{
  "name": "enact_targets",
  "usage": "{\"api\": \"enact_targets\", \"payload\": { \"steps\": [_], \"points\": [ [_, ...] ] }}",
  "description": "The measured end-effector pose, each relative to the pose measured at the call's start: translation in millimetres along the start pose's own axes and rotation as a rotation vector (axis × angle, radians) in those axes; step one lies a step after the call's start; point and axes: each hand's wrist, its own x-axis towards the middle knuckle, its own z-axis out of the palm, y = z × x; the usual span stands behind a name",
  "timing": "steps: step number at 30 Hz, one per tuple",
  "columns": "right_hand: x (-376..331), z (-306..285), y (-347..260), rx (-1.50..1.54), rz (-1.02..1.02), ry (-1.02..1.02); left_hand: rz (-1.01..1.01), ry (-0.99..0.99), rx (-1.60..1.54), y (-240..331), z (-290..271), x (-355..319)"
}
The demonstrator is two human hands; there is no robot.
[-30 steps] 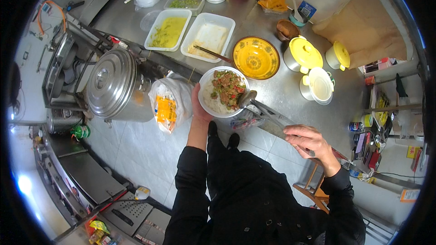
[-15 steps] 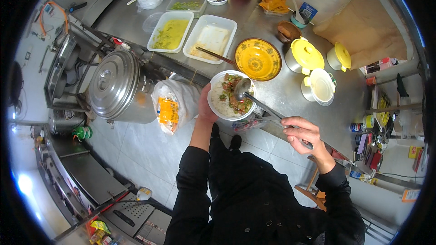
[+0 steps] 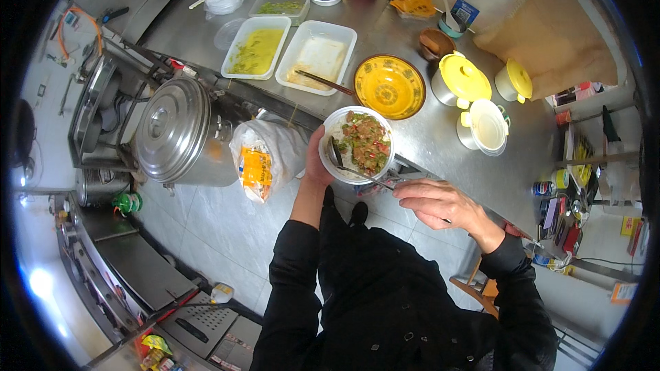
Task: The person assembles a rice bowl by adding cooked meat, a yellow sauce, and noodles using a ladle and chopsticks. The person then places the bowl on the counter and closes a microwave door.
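Left hand (image 3: 317, 165) cradles the bowl (image 3: 390, 158), right hand (image 3: 440, 204) grips the spoon (image 3: 335, 153), shifted from topping (image 3: 366, 141) to rice (image 3: 338, 128), apparently evening them.

– What is held by the left hand (image 3: 317, 161)?
– A round white plastic bowl (image 3: 392, 153), in which white rice (image 3: 335, 130) is partly covered by a chopped reddish-brown and green topping (image 3: 368, 139)
– And by the right hand (image 3: 441, 203)?
– A long-handled, dark metal spoon (image 3: 335, 154) is gripped, its head set at the bowl's left side
– What is seen beyond?
– A round yellow patterned dish (image 3: 389, 86), placed on the grey metal worktop (image 3: 515, 165) beside a rectangular white plastic tub (image 3: 323, 51)
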Motion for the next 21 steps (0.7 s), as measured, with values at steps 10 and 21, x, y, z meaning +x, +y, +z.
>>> {"api": "enact_targets", "payload": {
  "steps": [10,21],
  "points": [
    [-1,3,3,0.004,0.003,0.006,-0.022,0.006,-0.028,-3,-5,2],
    [-6,0,4,0.049,0.044,-0.007,-0.026,0.035,-0.019,-4,-5,0]
  ]
}}
